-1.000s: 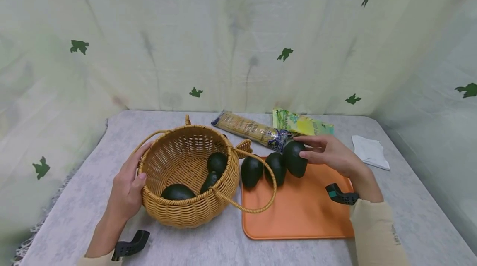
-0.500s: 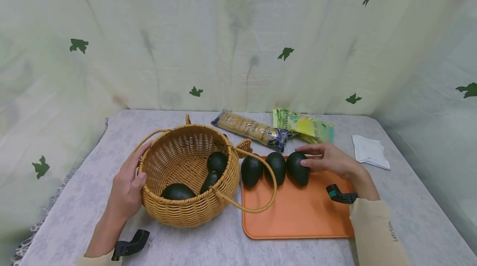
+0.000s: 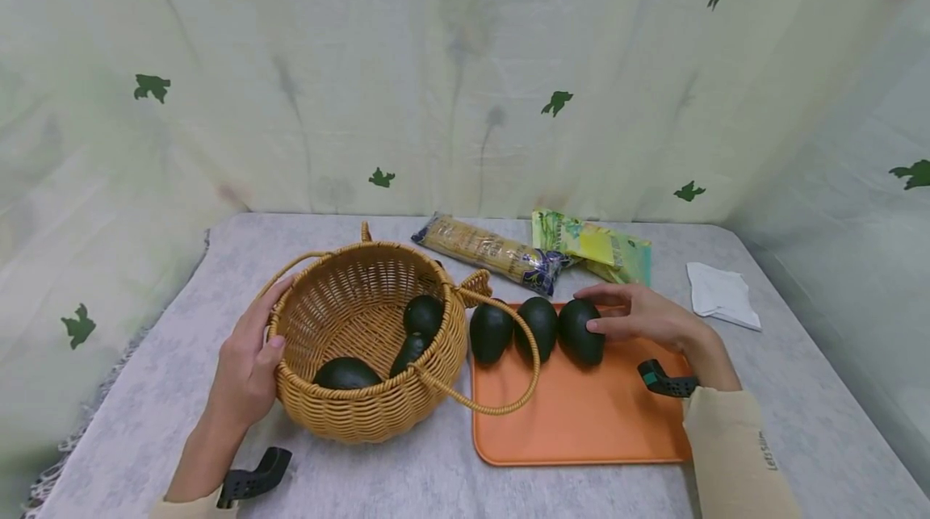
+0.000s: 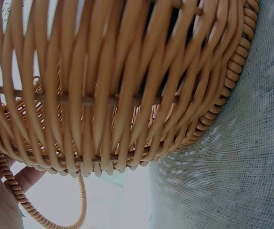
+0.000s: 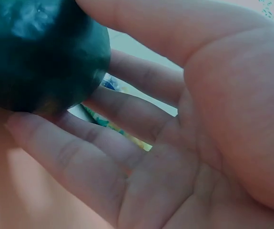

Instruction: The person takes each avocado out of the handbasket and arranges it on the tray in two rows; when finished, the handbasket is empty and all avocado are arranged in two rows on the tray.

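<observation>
"What's different on the worktop (image 3: 378, 479)?"
"Not the wicker basket (image 3: 363, 418); it sits as it did, three avocados (image 3: 347, 374) inside; the left hand (image 3: 247, 366) keeps its fingers curled on the left side."
"And on the orange tray (image 3: 581, 422)?"
"The rightmost avocado (image 3: 579, 333), held higher a second ago, is down there now, beside two more avocados (image 3: 490, 333); the right hand (image 3: 654, 317) pinches it between thumb and fingers, which are slightly spread."
</observation>
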Motion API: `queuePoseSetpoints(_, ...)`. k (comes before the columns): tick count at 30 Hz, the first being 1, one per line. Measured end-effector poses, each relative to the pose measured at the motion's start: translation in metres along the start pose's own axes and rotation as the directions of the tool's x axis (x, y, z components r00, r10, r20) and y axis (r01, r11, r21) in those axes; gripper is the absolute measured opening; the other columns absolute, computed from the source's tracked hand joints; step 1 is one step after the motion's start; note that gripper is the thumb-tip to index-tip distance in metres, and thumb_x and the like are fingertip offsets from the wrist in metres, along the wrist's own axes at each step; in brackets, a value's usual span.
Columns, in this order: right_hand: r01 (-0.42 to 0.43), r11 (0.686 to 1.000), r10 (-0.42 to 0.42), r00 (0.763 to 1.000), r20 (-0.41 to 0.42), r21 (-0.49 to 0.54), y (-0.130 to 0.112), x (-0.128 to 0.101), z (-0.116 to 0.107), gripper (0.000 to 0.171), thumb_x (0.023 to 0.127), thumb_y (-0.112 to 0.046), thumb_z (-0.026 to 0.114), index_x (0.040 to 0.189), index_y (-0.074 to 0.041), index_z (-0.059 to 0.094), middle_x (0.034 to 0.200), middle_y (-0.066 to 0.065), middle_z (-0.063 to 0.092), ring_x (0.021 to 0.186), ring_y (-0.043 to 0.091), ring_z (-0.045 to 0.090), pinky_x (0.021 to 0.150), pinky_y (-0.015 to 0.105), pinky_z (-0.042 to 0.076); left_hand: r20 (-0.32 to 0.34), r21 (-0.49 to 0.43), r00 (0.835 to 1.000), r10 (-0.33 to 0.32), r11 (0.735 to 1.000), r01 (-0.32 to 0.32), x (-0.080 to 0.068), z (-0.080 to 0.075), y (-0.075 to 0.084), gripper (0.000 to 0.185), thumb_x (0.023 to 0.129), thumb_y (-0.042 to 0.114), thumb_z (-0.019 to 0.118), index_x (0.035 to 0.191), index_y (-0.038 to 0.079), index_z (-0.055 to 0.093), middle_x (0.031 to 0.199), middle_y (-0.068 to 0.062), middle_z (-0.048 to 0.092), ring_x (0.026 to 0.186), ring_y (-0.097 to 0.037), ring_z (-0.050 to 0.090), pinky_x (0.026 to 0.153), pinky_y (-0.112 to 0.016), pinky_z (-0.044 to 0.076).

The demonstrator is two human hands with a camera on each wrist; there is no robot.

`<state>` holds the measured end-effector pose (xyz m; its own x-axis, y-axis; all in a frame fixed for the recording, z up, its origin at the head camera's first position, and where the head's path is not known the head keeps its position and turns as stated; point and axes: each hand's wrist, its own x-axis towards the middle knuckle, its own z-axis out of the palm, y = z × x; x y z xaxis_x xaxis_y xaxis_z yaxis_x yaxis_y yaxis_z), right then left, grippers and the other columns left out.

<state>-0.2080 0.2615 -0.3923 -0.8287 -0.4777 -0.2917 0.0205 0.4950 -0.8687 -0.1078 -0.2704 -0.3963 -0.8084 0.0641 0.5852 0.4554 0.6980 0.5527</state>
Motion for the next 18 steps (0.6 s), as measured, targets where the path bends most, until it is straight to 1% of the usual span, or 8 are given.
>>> queuePoseSetpoints(4, 0.04, 0.995, -0.04, 0.999, 0.005, -0.086, -0.0012, -0.0005, -0.0006, 0.067, 0.093, -0.031, 0.076, 0.151, -0.007, 0.051, 0.15, 0.019, 0.055, 0.138, 0.041, 0.051, 0.106, 0.052, 0.049, -0.001, -0.001, 1.0, 0.001, 1.0, -0.001, -0.0005, -0.0001, -0.0007, 0.064, 0.097, 0.014, 0.038, 0.16, 0.016, 0.039, 0.158, -0.016, 0.045, 0.144, -0.024, 0.042, 0.107, -0.008, 0.024)
queuePoseSetpoints(7, 0.075, 0.988, -0.075, 0.997, 0.008, -0.138, -0.0017, -0.0001, -0.0009, 0.067, 0.093, -0.031, 0.076, 0.15, -0.007, 0.051, 0.148, 0.017, 0.058, 0.143, 0.042, 0.045, 0.111, 0.056, 0.042, -0.002, -0.001, 1.0, 0.003, 1.0, -0.003, -0.0007, 0.0001, -0.001, 0.063, 0.097, 0.014, 0.038, 0.16, 0.016, 0.039, 0.158, -0.016, 0.045, 0.144, -0.021, 0.041, 0.107, -0.008, 0.024)
queuePoseSetpoints(8, 0.079, 0.987, -0.079, 0.997, 0.009, -0.141, -0.0017, 0.0, -0.0009, 0.067, 0.093, -0.031, 0.076, 0.15, -0.006, 0.051, 0.148, 0.017, 0.058, 0.144, 0.043, 0.044, 0.112, 0.056, 0.042, -0.002, -0.001, 1.0, 0.002, 1.0, -0.002, -0.0008, 0.0001, -0.0009, 0.064, 0.097, 0.014, 0.038, 0.16, 0.016, 0.039, 0.158, -0.016, 0.045, 0.144, -0.022, 0.041, 0.107, -0.008, 0.024)
queuePoseSetpoints(14, 0.069, 0.988, -0.068, 0.998, 0.012, -0.136, -0.0019, -0.0004, -0.0015, 0.071, 0.093, -0.031, 0.076, 0.152, -0.005, 0.048, 0.149, 0.017, 0.056, 0.144, 0.044, 0.043, 0.107, 0.052, 0.048, -0.001, -0.001, 1.0, 0.007, 1.0, -0.007, -0.0004, -0.0001, -0.0011, 0.063, 0.097, 0.014, 0.038, 0.161, 0.017, 0.039, 0.159, -0.015, 0.045, 0.144, -0.026, 0.042, 0.107, -0.008, 0.025)
queuePoseSetpoints(18, 0.033, 0.989, -0.034, 0.999, -0.007, -0.146, -0.0031, 0.0, -0.0001, 0.071, 0.092, -0.034, 0.077, 0.152, -0.007, 0.049, 0.149, 0.018, 0.056, 0.141, 0.044, 0.047, 0.103, 0.05, 0.051, -0.001, 0.002, 1.0, 0.008, 1.0, -0.008, -0.0002, -0.0002, -0.0015, 0.064, 0.097, 0.014, 0.038, 0.161, 0.017, 0.038, 0.159, -0.015, 0.045, 0.144, -0.026, 0.042, 0.107, -0.008, 0.025)
